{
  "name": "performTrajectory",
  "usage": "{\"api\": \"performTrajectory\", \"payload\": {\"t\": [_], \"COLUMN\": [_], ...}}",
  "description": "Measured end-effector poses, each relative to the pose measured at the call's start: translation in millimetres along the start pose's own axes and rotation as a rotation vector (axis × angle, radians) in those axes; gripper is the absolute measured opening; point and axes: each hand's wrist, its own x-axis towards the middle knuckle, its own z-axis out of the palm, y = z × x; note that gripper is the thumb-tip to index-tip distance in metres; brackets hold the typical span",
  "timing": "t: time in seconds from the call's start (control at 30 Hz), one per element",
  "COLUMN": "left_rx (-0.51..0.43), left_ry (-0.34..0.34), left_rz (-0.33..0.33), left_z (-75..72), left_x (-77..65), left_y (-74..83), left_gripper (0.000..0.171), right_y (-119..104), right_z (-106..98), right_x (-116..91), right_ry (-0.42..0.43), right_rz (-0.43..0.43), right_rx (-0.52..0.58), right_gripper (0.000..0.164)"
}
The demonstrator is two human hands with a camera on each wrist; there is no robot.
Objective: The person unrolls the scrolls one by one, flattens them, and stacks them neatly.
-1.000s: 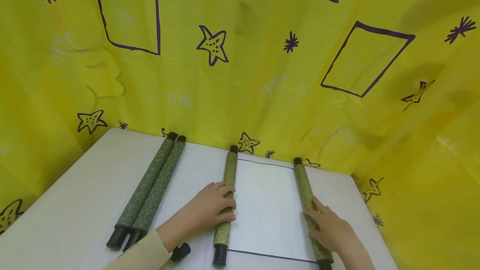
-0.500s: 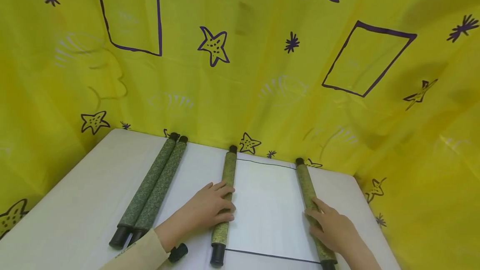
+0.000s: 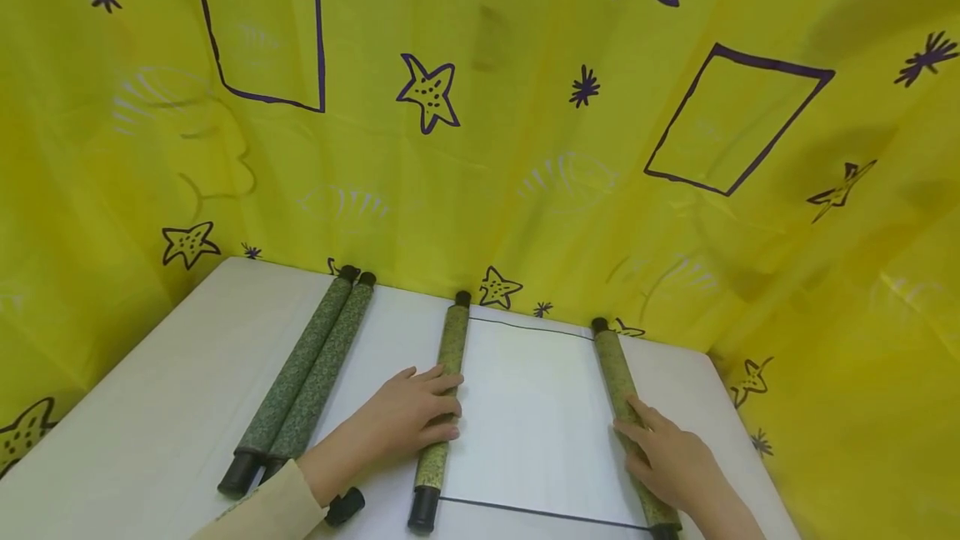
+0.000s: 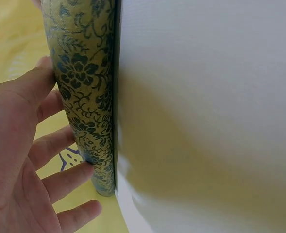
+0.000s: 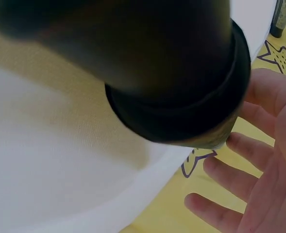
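Observation:
A hanging scroll lies partly unrolled, its blank white sheet stretched between two rolls with black end knobs. My left hand rests over the left roll. In the left wrist view its gold cover bears dark blue flowers, and my fingers touch it, spread and nearly straight. On the right roll lies my right hand, fingers across it. A dark end knob fills much of the right wrist view and hides part of that contact; the fingers there look loosely extended.
Two green patterned scrolls lie side by side on the white table, left of my left arm. A small black piece shows by my left wrist. Yellow curtain with drawn stars hangs behind the table's edges.
The left roll and my left hand have shifted left. My right hand and the right roll have moved slightly right, so more white sheet shows between them.

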Motion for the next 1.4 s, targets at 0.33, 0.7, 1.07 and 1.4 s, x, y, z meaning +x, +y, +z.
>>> {"api": "performTrajectory", "payload": {"t": [0.33,0.7,1.07,1.4], "left_rx": [0.018,0.033,0.047,0.022], "left_ry": [0.064,0.040,0.067,0.062], "left_rz": [-0.005,-0.032,-0.019,-0.018], "left_z": [1.3,-0.2,-6.2,-9.1], "left_x": [-7.1,-14.1,-21.3,-27.5], "left_y": [-4.2,-10.1,-10.2,-14.0], "left_gripper": [0.024,0.029,0.023,0.020], "right_y": [3.0,7.3,9.4,13.4], "right_z": [2.5,1.1,-3.6,-4.9], "right_x": [-0.6,2.4,-0.6,-2.7], "right_ry": [-0.010,-0.069,-0.096,-0.109], "right_rz": [0.057,0.098,0.117,0.128], "right_rx": [0.048,0.036,0.041,0.070], "right_gripper": [0.048,0.057,0.052,0.055]}}
